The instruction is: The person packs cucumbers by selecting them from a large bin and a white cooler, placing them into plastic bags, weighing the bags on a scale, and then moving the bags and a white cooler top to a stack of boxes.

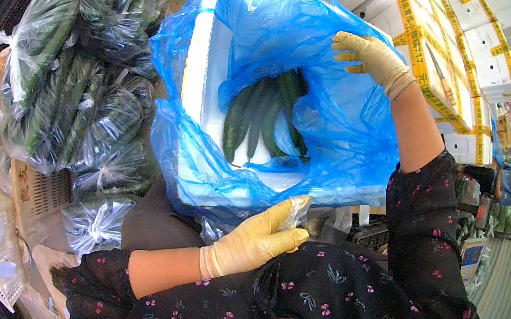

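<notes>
A white foam box (197, 63) stands before me, lined with a blue plastic bag (343, 118) whose edges spread over the rim. Several dark green cucumbers (270, 116) lie together at the bottom of the bag. My left hand (255, 235), in a yellowish glove, is at the near side of the box with a bit of clear plastic (296, 212) between thumb and fingers. Above the right part of the box is my right hand (371, 59), gloved the same way, with its fingers apart and nothing in them.
Clear bags of cucumbers (68, 98) are heaped over a plastic crate (39, 194) at the left. Foam boxes with yellow tape (418, 50) are stacked at the back right, a knife (439, 74) on one. A person (507, 184) is farther off at the right, beyond a scale (471, 259).
</notes>
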`<state>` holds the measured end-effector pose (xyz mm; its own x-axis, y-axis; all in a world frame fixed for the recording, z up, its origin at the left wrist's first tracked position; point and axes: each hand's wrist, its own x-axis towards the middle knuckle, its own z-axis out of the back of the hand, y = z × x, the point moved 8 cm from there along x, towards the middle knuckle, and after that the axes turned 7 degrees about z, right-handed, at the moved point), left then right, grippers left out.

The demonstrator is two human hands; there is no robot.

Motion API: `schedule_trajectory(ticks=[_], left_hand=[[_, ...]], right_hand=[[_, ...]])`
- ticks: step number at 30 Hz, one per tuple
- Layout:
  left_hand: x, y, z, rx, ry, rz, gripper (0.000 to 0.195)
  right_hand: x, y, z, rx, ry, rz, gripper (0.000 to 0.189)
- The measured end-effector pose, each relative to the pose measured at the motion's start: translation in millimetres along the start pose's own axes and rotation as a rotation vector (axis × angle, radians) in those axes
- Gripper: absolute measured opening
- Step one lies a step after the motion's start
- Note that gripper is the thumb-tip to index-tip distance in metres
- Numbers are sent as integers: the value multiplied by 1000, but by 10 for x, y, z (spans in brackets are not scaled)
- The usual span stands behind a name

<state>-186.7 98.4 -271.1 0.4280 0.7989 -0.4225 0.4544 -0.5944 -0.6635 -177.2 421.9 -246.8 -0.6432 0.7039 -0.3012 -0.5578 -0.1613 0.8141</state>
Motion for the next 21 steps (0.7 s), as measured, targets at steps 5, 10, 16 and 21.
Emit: schedule_trajectory(ticks=[5, 10, 16, 21], left_hand=[[10, 6, 30, -10, -16, 3, 59], [2, 13, 38, -92, -10, -22, 59], [49, 42, -23, 18, 17, -18, 59], [29, 55, 65, 35, -26, -95, 60]], right_hand=[[-259, 385, -105, -200, 151, -3, 43], [-705, 833, -945, 254, 631, 144, 41], [-280, -1249, -1693, 289, 633, -308, 42], [-74, -2145, -312, -244, 113, -572, 44]])
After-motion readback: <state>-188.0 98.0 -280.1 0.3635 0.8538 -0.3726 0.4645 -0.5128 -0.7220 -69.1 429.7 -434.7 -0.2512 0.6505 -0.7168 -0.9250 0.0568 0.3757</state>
